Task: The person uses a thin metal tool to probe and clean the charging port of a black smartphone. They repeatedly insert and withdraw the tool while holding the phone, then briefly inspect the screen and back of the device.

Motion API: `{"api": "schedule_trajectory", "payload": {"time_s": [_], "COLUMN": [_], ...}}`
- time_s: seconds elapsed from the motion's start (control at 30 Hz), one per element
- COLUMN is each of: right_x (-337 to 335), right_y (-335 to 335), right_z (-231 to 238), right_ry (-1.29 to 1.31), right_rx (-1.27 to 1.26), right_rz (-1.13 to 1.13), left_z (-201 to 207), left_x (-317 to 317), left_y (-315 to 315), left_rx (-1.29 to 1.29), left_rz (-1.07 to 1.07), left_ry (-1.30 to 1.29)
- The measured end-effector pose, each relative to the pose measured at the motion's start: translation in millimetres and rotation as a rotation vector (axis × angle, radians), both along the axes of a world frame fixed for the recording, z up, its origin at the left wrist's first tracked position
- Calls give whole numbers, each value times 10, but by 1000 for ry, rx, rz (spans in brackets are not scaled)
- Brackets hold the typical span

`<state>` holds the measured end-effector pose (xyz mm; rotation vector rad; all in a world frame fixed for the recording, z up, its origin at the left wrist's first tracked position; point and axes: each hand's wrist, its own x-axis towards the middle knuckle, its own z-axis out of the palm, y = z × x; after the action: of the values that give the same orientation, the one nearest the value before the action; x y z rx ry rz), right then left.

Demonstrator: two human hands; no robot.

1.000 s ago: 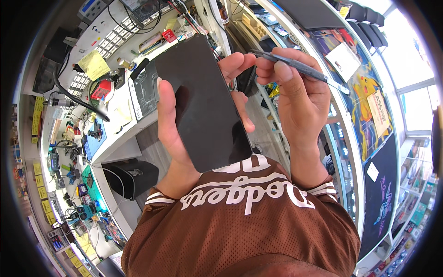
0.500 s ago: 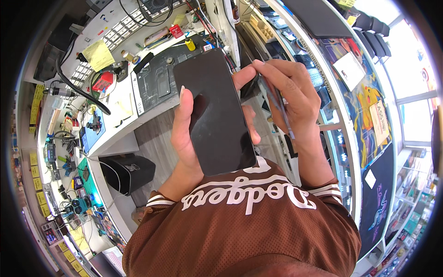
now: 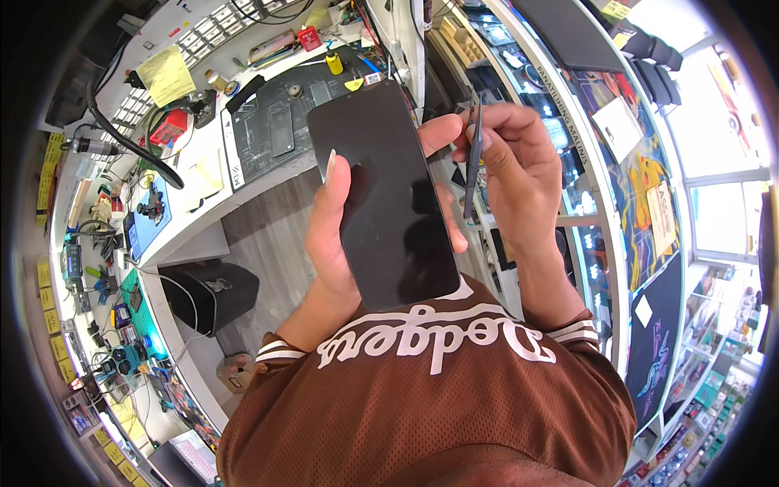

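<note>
A black smartphone (image 3: 380, 211) with a dark, smudged, glossy screen stands tilted in front of my chest. My left hand (image 3: 326, 227) grips it, thumb along the left edge and fingers coming round from behind on the right. To the right of the phone, my right hand (image 3: 526, 162) pinches a pair of dark grey tweezers (image 3: 472, 174), held nearly upright. My left forefinger sticks out past the phone's upper right edge, close to the tweezers; whether they touch I cannot tell. The phone's back is hidden.
A white workbench (image 3: 191, 215) curves round the left, with a black work mat (image 3: 302, 109), a yellow bottle (image 3: 333, 62) and a microscope-like device on a blue mat. Beneath it stands a black bin (image 3: 213, 296). On the right runs a glass display counter (image 3: 596, 260).
My right hand has turned, swinging the tweezers from a slant to nearly upright, a little further left. The phone stays in my left hand, shifted slightly right in view.
</note>
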<state>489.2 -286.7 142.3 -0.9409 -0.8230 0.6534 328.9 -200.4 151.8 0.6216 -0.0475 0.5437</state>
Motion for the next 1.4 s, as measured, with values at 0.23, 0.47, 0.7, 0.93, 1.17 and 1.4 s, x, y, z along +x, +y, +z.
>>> {"api": "schedule_trajectory", "payload": {"time_s": [0.23,0.47,0.7,0.93,1.17,1.4], "right_x": [-2,-93,-219,-260,-286,-307], "right_y": [115,145,218,262,279,263], "right_z": [22,-33,23,33,-3,32], "right_ry": [496,480,441,408,415,392], "right_rx": [7,-81,-125,-127,-88,-70], "right_rz": [379,371,298,287,322,355], "left_z": [-70,-304,-409,-425,-426,-416], "left_x": [-135,-387,-536,-573,-604,-606], "left_y": [5,184,323,370,396,389], "left_rx": [-84,-120,-70,-81,-74,-104], "left_rz": [147,165,188,170,150,128], "left_ry": [11,29,2,-46,-37,-35]}}
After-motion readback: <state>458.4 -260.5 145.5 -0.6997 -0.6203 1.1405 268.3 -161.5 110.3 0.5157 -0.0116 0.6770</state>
